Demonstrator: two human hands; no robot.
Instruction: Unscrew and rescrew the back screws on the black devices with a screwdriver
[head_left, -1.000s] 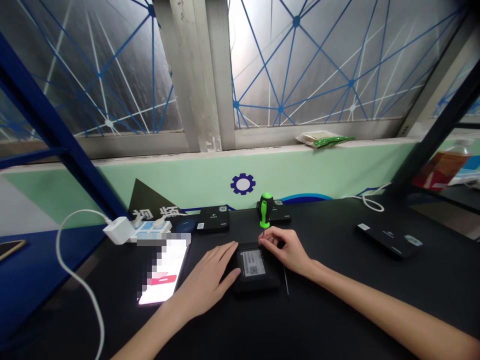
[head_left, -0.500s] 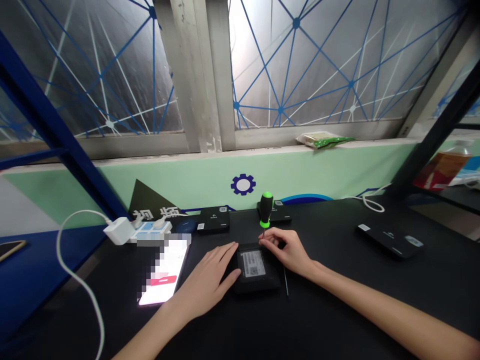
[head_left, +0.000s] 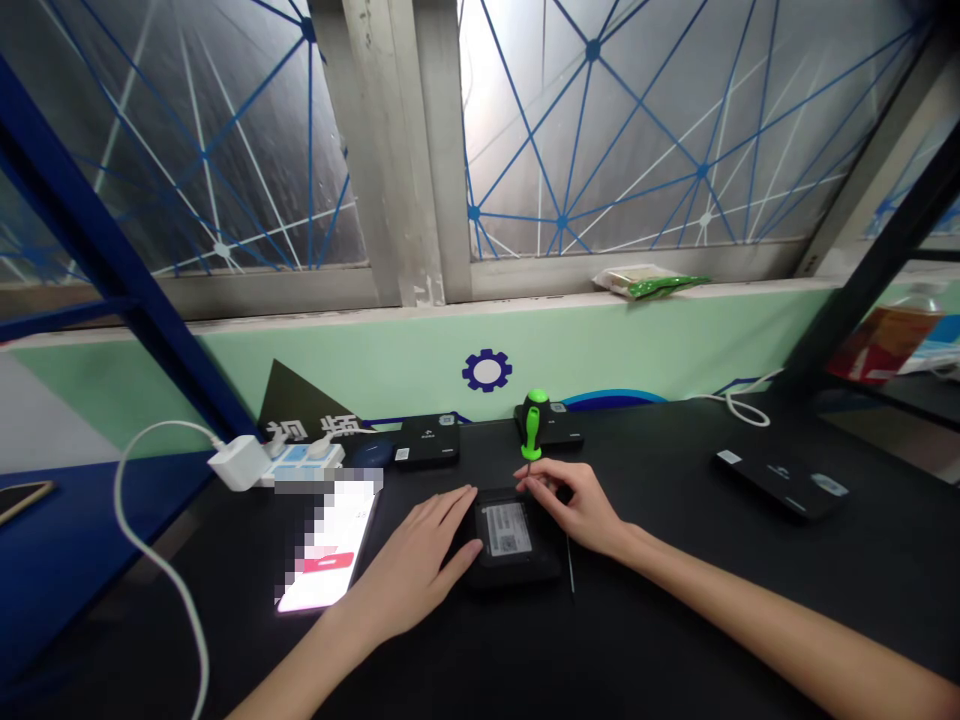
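A black box-shaped device with a white label on its upper face lies on the black table in front of me. My left hand rests against its left side, fingers stretched out and thumb on its edge. My right hand pinches the thin shaft of a green and black screwdriver, which stands upright at the device's far right corner. Its tip is hidden by the fingers. A thin metal rod lies beside the device, partly under my right hand.
A lit phone lies left of my left hand. Behind it are a power strip with a white charger and a dark mouse. More black boxes lie at the back and right.
The screwdriver's handle has turned about its axis; a green stripe now faces me where black showed. My right fingers have shifted slightly on the shaft. My left hand stays in place.
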